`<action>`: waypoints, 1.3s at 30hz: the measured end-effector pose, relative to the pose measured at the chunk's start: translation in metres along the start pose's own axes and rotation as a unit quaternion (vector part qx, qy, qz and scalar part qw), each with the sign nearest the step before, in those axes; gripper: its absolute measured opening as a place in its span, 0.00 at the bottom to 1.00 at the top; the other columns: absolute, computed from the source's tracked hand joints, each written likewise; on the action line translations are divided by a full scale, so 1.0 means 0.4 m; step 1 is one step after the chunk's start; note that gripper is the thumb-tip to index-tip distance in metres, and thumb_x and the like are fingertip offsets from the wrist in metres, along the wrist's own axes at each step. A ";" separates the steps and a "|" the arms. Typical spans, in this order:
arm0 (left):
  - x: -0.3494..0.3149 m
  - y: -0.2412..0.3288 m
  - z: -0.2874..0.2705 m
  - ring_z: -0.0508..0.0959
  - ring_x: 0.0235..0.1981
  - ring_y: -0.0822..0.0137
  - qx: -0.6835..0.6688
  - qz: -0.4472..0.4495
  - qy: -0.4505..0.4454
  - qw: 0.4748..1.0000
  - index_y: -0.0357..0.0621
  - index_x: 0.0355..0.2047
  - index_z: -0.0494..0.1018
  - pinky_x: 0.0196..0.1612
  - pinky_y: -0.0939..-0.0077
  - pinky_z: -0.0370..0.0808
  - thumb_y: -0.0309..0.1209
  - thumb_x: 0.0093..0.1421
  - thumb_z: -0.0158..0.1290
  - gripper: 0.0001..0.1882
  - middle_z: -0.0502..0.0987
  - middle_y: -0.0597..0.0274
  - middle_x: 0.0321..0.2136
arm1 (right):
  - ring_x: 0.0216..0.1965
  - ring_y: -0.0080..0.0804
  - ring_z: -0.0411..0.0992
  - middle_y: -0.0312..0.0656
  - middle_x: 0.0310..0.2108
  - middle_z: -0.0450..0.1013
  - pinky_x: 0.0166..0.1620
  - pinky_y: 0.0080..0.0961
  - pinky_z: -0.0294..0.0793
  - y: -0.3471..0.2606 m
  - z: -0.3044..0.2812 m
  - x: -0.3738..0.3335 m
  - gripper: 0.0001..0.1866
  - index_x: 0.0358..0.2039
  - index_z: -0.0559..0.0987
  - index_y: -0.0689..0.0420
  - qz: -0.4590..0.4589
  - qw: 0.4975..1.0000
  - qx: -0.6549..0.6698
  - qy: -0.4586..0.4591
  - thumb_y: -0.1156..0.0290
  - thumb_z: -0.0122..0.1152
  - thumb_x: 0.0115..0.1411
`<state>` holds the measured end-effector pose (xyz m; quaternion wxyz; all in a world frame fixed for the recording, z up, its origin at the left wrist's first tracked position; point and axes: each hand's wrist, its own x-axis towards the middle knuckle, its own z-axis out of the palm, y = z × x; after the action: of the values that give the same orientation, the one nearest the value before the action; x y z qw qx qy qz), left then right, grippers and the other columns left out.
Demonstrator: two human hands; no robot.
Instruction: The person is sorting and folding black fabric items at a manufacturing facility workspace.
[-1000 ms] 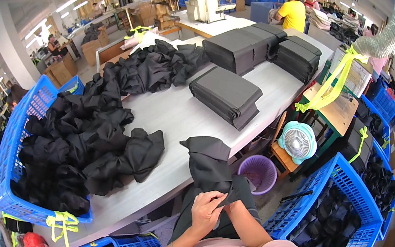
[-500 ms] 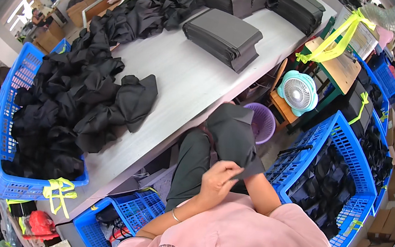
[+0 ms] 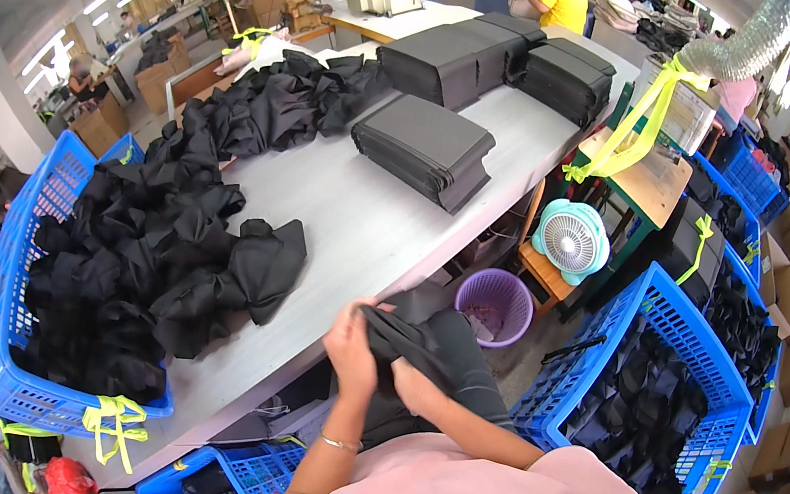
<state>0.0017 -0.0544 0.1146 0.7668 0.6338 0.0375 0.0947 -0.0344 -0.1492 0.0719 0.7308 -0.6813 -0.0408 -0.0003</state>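
Observation:
A piece of black fabric (image 3: 403, 334) is bunched up above my lap, close to the table's near edge. My left hand (image 3: 350, 350) is closed on its left side, fingers wrapped around the cloth. From the right, my right hand (image 3: 415, 389) reaches in under the same fabric; the cloth covers its fingers, so their grip is hidden. On the table to the left lies a heap of similar black fabric pieces (image 3: 143, 242), spilling from a blue basket (image 3: 5, 293).
Stacks of flat black pieces (image 3: 425, 140) stand on the long grey table (image 3: 294, 172). Right of my legs are a purple bin (image 3: 495, 307), a small fan (image 3: 572, 240) on a wooden stool and a blue crate (image 3: 728, 395) of black pieces. A person in yellow (image 3: 563, 0) is far back.
My hands and the fabric have moved left, nearer the table. The piece draped over my right hand is now bunched between both hands. The view has tilted up, showing more background.

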 end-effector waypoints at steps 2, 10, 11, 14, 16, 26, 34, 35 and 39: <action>0.120 -0.056 -0.063 0.75 0.35 0.76 0.054 0.087 0.076 0.992 0.34 0.43 0.79 0.41 0.81 0.72 0.28 0.69 0.47 0.12 0.80 0.67 0.35 | 0.65 0.40 0.60 0.50 0.63 0.64 0.69 0.30 0.52 -0.019 0.006 -0.035 0.22 0.63 0.66 0.63 -0.140 0.979 -0.042 -0.139 0.71 0.42 0.70; 0.243 0.054 -0.175 0.74 0.34 0.78 0.002 0.101 0.188 0.977 0.33 0.40 0.80 0.40 0.84 0.70 0.28 0.68 0.52 0.10 0.80 0.68 0.33 | 0.58 0.36 0.68 0.46 0.56 0.64 0.59 0.27 0.67 -0.009 -0.106 -0.124 0.13 0.52 0.70 0.65 0.085 0.963 0.158 -0.200 0.71 0.50 0.71; 0.215 0.078 -0.155 0.74 0.34 0.78 0.035 0.128 0.167 0.977 0.32 0.39 0.80 0.40 0.83 0.70 0.27 0.67 0.53 0.10 0.80 0.68 0.33 | 0.57 0.33 0.69 0.45 0.57 0.63 0.59 0.26 0.69 0.014 -0.114 -0.113 0.16 0.57 0.67 0.64 0.037 0.975 0.135 -0.174 0.72 0.50 0.71; 0.137 0.076 -0.113 0.75 0.32 0.76 0.139 0.126 0.069 0.980 0.34 0.37 0.81 0.39 0.78 0.72 0.26 0.63 0.57 0.07 0.80 0.65 0.29 | 0.58 0.36 0.68 0.48 0.61 0.61 0.58 0.29 0.70 0.014 -0.117 -0.078 0.31 0.64 0.58 0.62 0.057 0.995 0.080 -0.022 0.69 0.60 0.66; 0.069 0.039 -0.079 0.78 0.30 0.71 0.219 0.140 -0.015 0.965 0.38 0.36 0.83 0.37 0.76 0.73 0.26 0.59 0.60 0.06 0.81 0.59 0.27 | 0.57 0.39 0.69 0.51 0.59 0.63 0.58 0.31 0.70 -0.047 -0.103 -0.028 0.34 0.64 0.59 0.63 -0.074 0.988 -0.132 0.018 0.69 0.65 0.62; -0.035 0.035 -0.009 0.80 0.29 0.71 0.187 0.141 -0.079 0.969 0.38 0.33 0.84 0.35 0.77 0.75 0.21 0.53 0.65 0.06 0.82 0.60 0.28 | 0.35 0.33 0.77 0.44 0.33 0.77 0.38 0.24 0.76 -0.043 -0.118 0.041 0.06 0.36 0.80 0.61 -0.108 0.967 -0.191 0.129 0.80 0.61 0.58; 0.038 -0.017 -0.152 0.79 0.29 0.74 -0.092 -0.130 -0.059 0.986 0.32 0.38 0.81 0.36 0.81 0.75 0.34 0.66 0.53 0.15 0.82 0.61 0.30 | 0.28 0.12 0.66 0.26 0.27 0.72 0.34 0.14 0.66 -0.127 -0.158 0.037 0.07 0.30 0.78 0.56 0.148 0.947 0.261 -0.118 0.70 0.61 0.65; 0.024 -0.012 -0.135 0.80 0.32 0.71 -0.150 -0.219 -0.094 0.959 0.32 0.41 0.79 0.38 0.78 0.77 0.35 0.67 0.51 0.16 0.82 0.59 0.35 | 0.29 0.12 0.66 0.26 0.27 0.72 0.34 0.14 0.66 -0.121 -0.168 0.056 0.07 0.31 0.77 0.56 0.096 0.956 0.245 -0.129 0.69 0.61 0.66; -0.079 -0.040 -0.113 0.82 0.44 0.66 -0.230 -0.420 -0.252 0.841 0.38 0.53 0.74 0.48 0.70 0.81 0.31 0.65 0.52 0.17 0.80 0.56 0.47 | 0.31 0.10 0.66 0.25 0.27 0.71 0.36 0.14 0.67 -0.101 -0.144 0.124 0.09 0.29 0.79 0.59 0.051 0.983 0.074 -0.161 0.69 0.61 0.66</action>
<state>-0.0356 -0.0198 0.0882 0.8400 0.3645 0.0822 -0.3935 0.0161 -0.2067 0.1114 0.7620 -0.6178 -0.1233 0.1499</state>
